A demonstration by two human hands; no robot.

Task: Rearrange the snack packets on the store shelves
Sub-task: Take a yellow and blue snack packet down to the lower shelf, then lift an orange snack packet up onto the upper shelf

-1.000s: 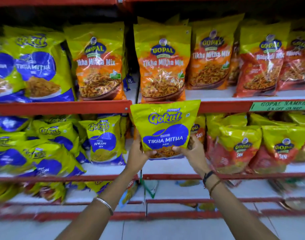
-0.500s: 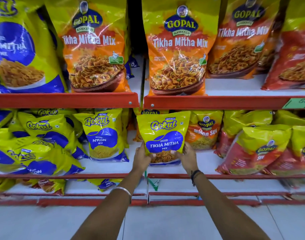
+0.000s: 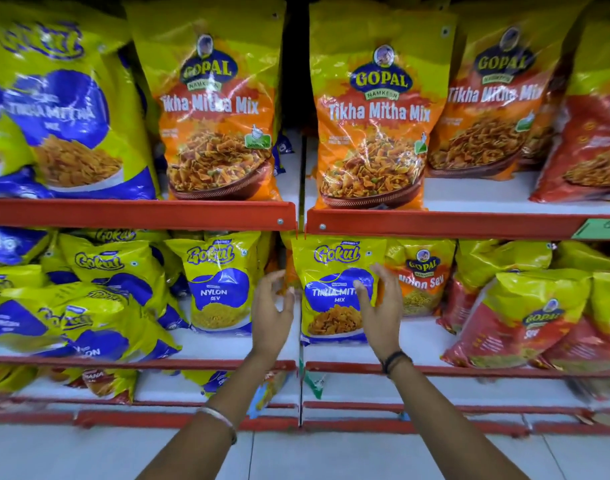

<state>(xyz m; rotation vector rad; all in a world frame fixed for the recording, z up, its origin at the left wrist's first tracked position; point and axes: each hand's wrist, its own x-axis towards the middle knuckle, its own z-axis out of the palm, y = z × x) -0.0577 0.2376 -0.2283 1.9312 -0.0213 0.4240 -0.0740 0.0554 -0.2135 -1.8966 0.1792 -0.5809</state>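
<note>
A yellow and blue Gokul Tikha Mitha Mix packet (image 3: 331, 313) stands upright on the white middle shelf (image 3: 421, 341), just right of the shelf joint. My left hand (image 3: 272, 313) hovers to its left with fingers spread, holding nothing. My right hand (image 3: 379, 306) is open in front of the packet's right edge, fingers curled and apart; whether it touches the packet is unclear. A Gokul Nylon Sev packet (image 3: 220, 289) stands to the left, and an orange Gopal Nylon Sev packet (image 3: 423, 275) leans behind on the right.
The upper shelf carries large Gopal Tikha Mitha Mix bags (image 3: 372, 116), with its red rail (image 3: 140, 213) in front. Several Gokul packets (image 3: 88, 306) are piled at the left, red Gopal Sev packets (image 3: 525, 320) at the right. A lower shelf holds more packets (image 3: 109, 382).
The Gokul Tikha Mitha Mix packet went from held in front of the shelves to standing on the middle shelf. Both hands let go of it and opened. The camera moved closer.
</note>
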